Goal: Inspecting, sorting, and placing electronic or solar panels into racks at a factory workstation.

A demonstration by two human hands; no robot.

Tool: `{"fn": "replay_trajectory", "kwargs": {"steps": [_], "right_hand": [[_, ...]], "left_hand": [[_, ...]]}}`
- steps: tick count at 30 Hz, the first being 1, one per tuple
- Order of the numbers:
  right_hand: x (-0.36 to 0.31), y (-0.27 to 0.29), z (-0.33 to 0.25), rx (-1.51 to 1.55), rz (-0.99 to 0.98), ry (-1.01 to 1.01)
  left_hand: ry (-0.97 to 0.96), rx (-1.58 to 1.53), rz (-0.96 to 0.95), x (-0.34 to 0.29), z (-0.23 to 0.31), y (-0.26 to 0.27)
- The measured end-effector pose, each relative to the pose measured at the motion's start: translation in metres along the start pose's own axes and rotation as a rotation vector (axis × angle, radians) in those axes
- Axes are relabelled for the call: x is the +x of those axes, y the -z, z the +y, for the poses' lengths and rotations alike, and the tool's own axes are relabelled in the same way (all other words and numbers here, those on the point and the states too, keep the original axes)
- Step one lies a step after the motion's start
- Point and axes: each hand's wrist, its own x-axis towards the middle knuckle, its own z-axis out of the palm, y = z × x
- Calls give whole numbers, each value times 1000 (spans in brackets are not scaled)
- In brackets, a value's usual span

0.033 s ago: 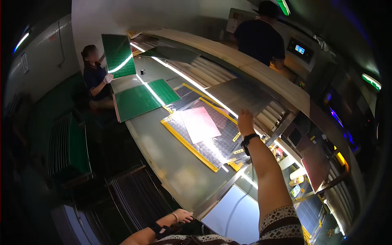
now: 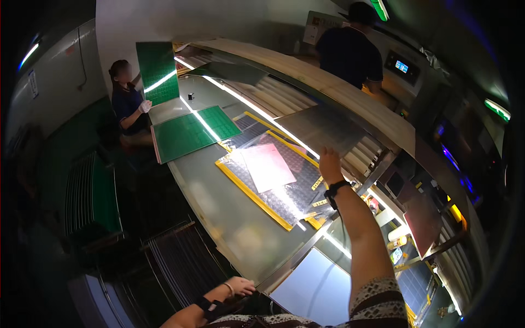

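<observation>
My right hand (image 2: 330, 165) reaches out over the far side of the worktable, a dark band on its wrist. Its fingers point away from me, beside the near edge of a dark see-through panel (image 2: 322, 128); whether they touch it I cannot make out. Low in the view, my left hand (image 2: 240, 286) is by the near corner of the grey tabletop (image 2: 210, 210), fingers loosely extended and nothing seen in them. Between the hands lie yellow-edged patterned sheets (image 2: 257, 205) with a pale pink sheet (image 2: 268, 167) on top.
A green panel (image 2: 180, 136) lies farther along the table, where another person (image 2: 128, 106) holds a second green panel (image 2: 157, 71) upright. A pale blue-white board (image 2: 311, 287) is near me. Racks (image 2: 90, 199) stand left; another person (image 2: 350, 52) is at a machine.
The other person's green panel has turned slightly more upright. My left hand has shifted a little left, and my right hand is almost where it was.
</observation>
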Motion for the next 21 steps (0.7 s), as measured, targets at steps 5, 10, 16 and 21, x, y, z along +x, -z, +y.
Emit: {"fn": "replay_trajectory", "kwargs": {"steps": [5, 10, 16, 21], "right_hand": [[-95, 113, -33, 296, -48, 276], [-198, 190, -52, 511, -172, 349], [-270, 140, -103, 673, -393, 356], [-312, 134, -203, 911, -761, 439]], "left_hand": [[-558, -609, -175, -62, 79, 75], [-747, -843, -475, -118, 165, 51], [-557, -839, -153, -70, 81, 78], [-562, -1115, 94, -26, -13, 76]]}}
